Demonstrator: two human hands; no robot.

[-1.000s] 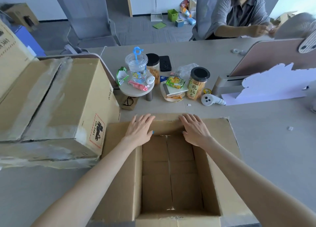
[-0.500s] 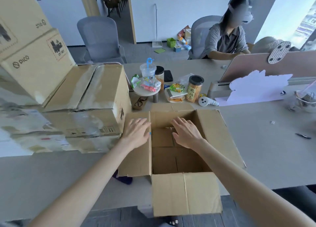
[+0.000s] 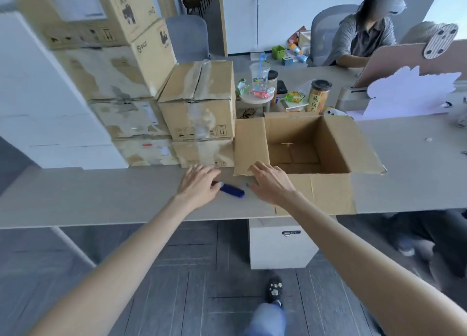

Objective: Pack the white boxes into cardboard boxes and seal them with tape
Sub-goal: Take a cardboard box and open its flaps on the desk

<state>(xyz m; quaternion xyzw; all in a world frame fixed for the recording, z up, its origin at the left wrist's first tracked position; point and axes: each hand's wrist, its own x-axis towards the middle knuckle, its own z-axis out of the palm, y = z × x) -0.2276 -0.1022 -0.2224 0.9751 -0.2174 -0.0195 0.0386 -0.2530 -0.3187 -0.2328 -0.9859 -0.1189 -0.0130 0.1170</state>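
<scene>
On the desk [image 3: 101, 196], by its near edge, an open cardboard box [image 3: 305, 138] with all four flaps folded out. Just left of it, a stack of taped boxes [image 3: 197, 100]. Flat and loose-fingered over one end of a blue tool [image 3: 232, 190] lying on the desk, the left hand [image 3: 198, 184]; no clear grip. Spread wide with straight fingers, holding nothing, the right hand [image 3: 271, 184], fingertips at the near corner of the box's left flap.

Open cardboard box [image 3: 310, 143] on worktop [image 3: 101, 196], flaps spread. Right grip [image 3: 270, 184] flat at its near-left corner. Left grip [image 3: 199, 184], fingers relaxed, over one end of blue tool [image 3: 231, 190]. Sealed cartons [image 3: 197, 103] stacked just left.
</scene>
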